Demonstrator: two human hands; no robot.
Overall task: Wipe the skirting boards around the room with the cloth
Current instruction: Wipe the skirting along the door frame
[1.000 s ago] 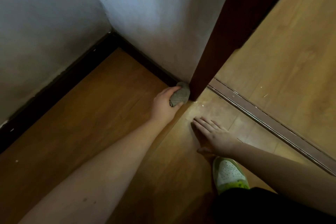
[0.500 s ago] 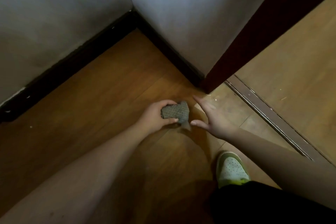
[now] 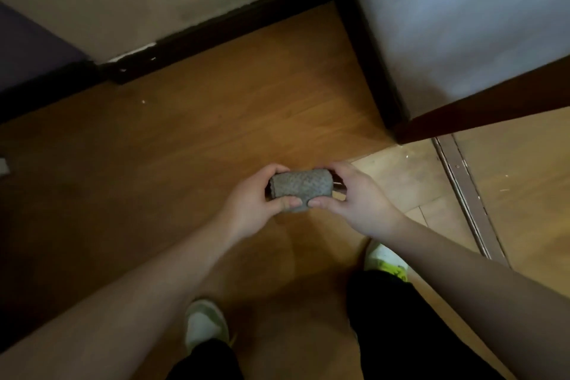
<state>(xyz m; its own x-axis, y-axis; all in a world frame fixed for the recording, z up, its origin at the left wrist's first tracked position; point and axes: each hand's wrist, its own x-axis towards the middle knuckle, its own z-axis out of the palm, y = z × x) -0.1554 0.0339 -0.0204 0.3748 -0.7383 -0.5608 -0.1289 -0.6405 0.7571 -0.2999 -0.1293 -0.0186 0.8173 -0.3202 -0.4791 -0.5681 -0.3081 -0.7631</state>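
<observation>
A small grey textured cloth (image 3: 297,190), folded into a pad, is held above the wooden floor between both hands. My left hand (image 3: 253,205) grips its left end with the thumb on the near edge. My right hand (image 3: 357,197) grips its right end the same way. The dark skirting board (image 3: 222,26) runs along the far wall to a corner, then down the right wall as a second dark skirting stretch (image 3: 368,62) to the door frame. Both hands are well away from the boards.
A dark brown door edge (image 3: 481,114) juts from the right. A metal threshold strip (image 3: 465,194) crosses the floor at right. My two feet in pale shoes (image 3: 205,325) stand below the hands. A dark piece of furniture (image 3: 27,52) sits at far left.
My left hand pulled the cloth back from the skirting board by the door frame. My right hand lifted off the floor and took hold of the cloth's other end. The view rose.
</observation>
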